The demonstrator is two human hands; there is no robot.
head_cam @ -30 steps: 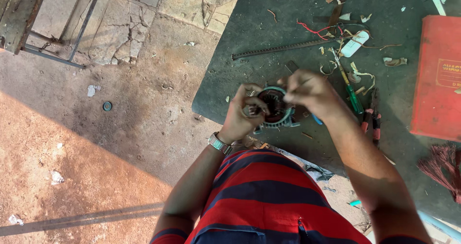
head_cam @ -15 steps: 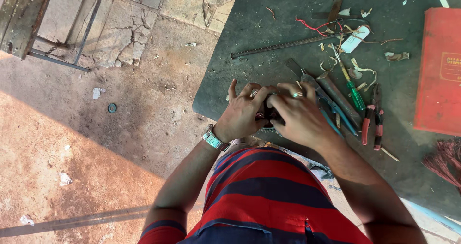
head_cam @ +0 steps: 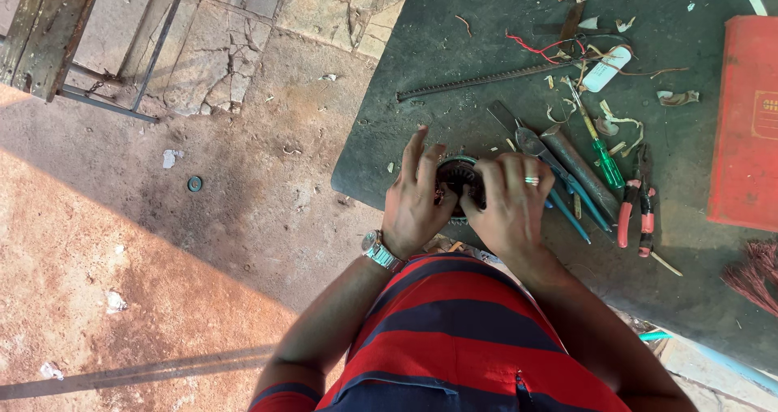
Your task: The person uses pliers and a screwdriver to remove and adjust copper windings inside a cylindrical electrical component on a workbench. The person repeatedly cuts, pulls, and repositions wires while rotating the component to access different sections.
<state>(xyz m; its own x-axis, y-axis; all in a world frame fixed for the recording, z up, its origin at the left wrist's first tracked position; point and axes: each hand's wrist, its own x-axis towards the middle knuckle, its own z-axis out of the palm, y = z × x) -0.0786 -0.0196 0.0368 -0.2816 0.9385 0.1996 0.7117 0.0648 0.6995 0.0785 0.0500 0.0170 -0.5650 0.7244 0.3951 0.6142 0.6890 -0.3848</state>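
1. A dark green table [head_cam: 454, 47] fills the upper right of the view; its near-left corner sits just in front of the person's striped red and navy shirt [head_cam: 462, 339].
2. On the table to the right of the hands lie several tools close together: a grey chisel-like bar [head_cam: 577, 169], blue-handled pliers [head_cam: 567, 193], a green-handled screwdriver [head_cam: 600, 149] and red-handled pliers [head_cam: 636, 201]. The blue-handled pliers run just beside the right hand's fingers.
3. Further back lie a long threaded rod [head_cam: 478, 81], a red wire [head_cam: 539, 49], a small white oblong piece [head_cam: 606, 68] and scattered pale scraps of wire insulation [head_cam: 612, 122].
4. A red box [head_cam: 745, 120] lies at the table's right edge, well apart from the hands; a reddish bundle of copper-coloured strands [head_cam: 754, 274] shows below it.
5. To the left is a reddish dirt floor [head_cam: 121, 242] with a small round green washer [head_cam: 194, 183] on it and a rusty metal frame [head_cam: 57, 47] over cracked stone.
6. The round, dark motor part [head_cam: 458, 173] rests on the table near its left edge, mostly hidden under the hands; only its toothed upper rim shows.
7. The left hand [head_cam: 415, 205], a metal wristwatch [head_cam: 379, 250] on its wrist, lies on the part's left side with fingers stretched forward and spread.
8. The right hand [head_cam: 512, 205], with a ring on one finger, covers the part's right side, fingers curled over the rim.
9. Both hands press together on the part, thumbs meeting over its middle, forearms converging from the body.
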